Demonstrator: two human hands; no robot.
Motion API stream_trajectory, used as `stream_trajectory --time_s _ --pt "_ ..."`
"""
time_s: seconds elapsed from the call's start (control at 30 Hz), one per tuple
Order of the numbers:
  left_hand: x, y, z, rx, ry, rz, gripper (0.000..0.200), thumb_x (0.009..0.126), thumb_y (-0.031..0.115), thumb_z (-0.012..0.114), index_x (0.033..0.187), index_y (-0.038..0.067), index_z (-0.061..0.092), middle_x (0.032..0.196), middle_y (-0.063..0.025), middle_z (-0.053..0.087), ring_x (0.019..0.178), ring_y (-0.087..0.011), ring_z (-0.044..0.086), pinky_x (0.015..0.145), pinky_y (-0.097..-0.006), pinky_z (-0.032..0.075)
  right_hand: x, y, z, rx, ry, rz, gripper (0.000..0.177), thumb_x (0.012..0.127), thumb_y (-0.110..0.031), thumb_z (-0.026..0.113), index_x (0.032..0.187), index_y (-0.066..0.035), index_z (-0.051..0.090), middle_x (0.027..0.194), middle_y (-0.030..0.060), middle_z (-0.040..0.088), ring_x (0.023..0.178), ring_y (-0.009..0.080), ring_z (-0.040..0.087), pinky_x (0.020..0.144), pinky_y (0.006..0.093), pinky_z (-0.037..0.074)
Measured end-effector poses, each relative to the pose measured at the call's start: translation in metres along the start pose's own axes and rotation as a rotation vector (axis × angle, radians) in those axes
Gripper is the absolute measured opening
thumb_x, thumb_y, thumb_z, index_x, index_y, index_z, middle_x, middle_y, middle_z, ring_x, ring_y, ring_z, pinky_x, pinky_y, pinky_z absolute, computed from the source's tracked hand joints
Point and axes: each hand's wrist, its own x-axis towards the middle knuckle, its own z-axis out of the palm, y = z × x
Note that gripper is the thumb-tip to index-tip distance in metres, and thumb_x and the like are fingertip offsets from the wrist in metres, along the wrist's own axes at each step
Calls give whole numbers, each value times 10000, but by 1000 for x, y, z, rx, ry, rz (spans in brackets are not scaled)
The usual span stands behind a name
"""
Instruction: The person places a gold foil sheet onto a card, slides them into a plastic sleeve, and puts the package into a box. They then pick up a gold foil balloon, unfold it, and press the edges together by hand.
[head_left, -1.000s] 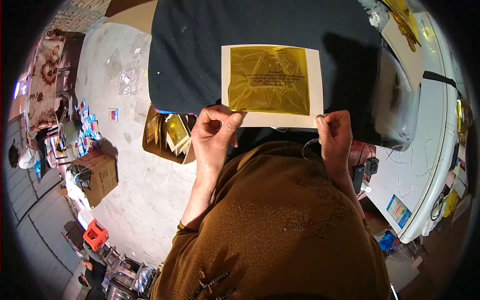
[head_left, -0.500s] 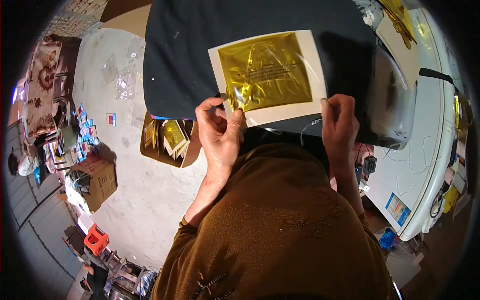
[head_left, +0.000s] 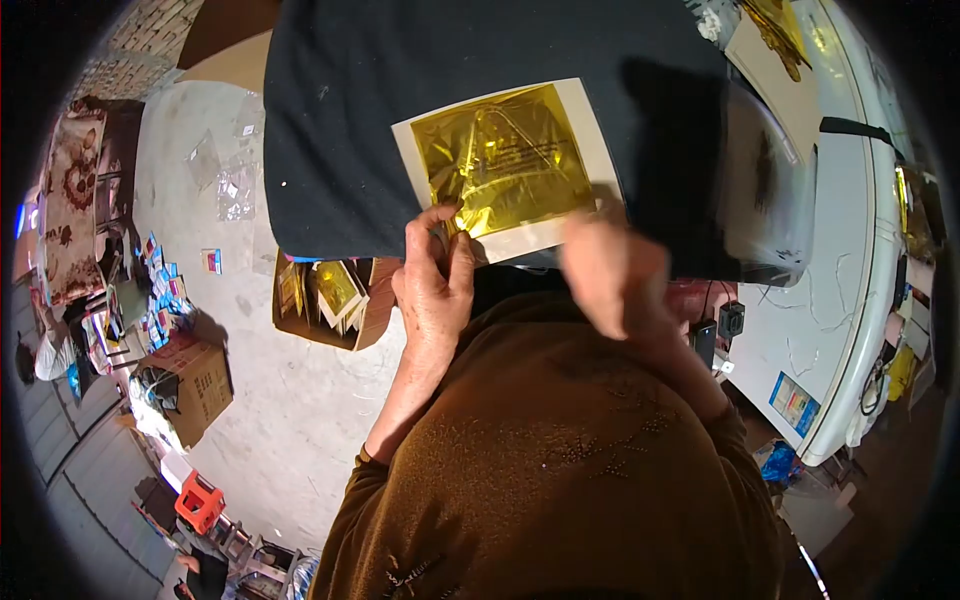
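Note:
A pale square card with a shiny gold film packet (head_left: 515, 150) on its face lies tilted over the dark cloth (head_left: 350, 110). Faint printed lines show across the film. My left hand (head_left: 435, 285) pinches the card's lower left corner between thumb and fingers. Smeared by motion, my right hand (head_left: 615, 275) is at the card's lower right edge; its fingers cannot be made out, nor whether it grips the card.
Below the cloth's left edge stands an open cardboard box (head_left: 330, 300) of similar gold-film cards. To the right are a clear plastic bag (head_left: 765, 200) and a white surface (head_left: 830, 290). A carton (head_left: 190, 385) and a red stool (head_left: 199, 503) stand on the floor.
My right hand has moved left from the card's lower right corner along its near edge and is now blurred. My left hand still holds the corner. The whole view has shifted slightly.

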Motion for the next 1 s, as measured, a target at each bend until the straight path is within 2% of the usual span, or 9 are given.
stream_trajectory --time_s 0.03,0.1,0.2,0.43,0.6,0.8,0.9,0.93,1.0 --pt "1 -4 3 -25 20 20 349 973 59 685 1299 91 563 613 -15 466 533 -82 455 535 -253 409 1 -15 14 31 -67 -56 181 864 -79 691 1020 -61 601 769 85 630 631 201 677 531 348 530" --pt "1 5 0 -37 5 -5 346 970 60 691 1292 104 571 627 -11 537 547 -75 506 551 -250 449 15 -33 47 63 48 -163 198 851 -109 685 1019 -59 592 741 71 616 604 190 664 509 326 532" --pt "1 -3 1 -56 -12 -28 330 978 65 687 1284 104 569 638 -13 584 546 -76 536 559 -249 464 20 -34 51 -93 -114 -35 163 851 -88 679 1001 -70 618 784 41 635 628 189 669 558 327 550" --pt "1 -7 3 -77 3 10 294 986 69 680 1260 104 579 602 5 564 526 -63 510 541 -243 431 7 -9 43 -177 -33 101 176 851 -145 675 978 -83 570 717 45 614 570 189 671 483 328 536" --pt "1 -6 -1 -56 -27 -4 250 1003 54 655 1240 72 580 607 7 574 544 -55 499 557 -231 419 -3 19 20 -85 44 271 116 827 -12 669 873 -83 590 687 80 618 560 238 667 492 366 539" --pt "2 5 -2 -120 -66 -6 262 1036 35 601 1287 27 528 728 -21 669 662 -43 573 649 -210 470 -8 36 8 -143 -26 362 154 842 -33 664 986 -85 654 727 68 651 588 243 681 505 374 529" --pt "3 1 -3 -130 -69 14 266 1039 39 598 1294 23 523 756 -31 679 703 -44 593 675 -209 477 3 51 -1 -81 134 286 228 852 -44 666 1076 -80 682 726 65 641 582 233 676 508 359 528" --pt "3 1 -3 -146 -70 13 266 1040 42 600 1294 23 524 758 -33 678 712 -44 597 680 -210 477 9 50 -7 -91 104 224 325 851 -74 692 1176 -89 695 744 55 634 577 197 673 509 326 534" --pt "3 1 -4 -105 -78 14 265 1041 47 599 1294 23 523 755 -32 676 713 -51 606 683 -211 483 18 45 -2 -138 66 100 372 856 -99 703 1227 -103 682 764 46 634 581 174 673 511 304 538"
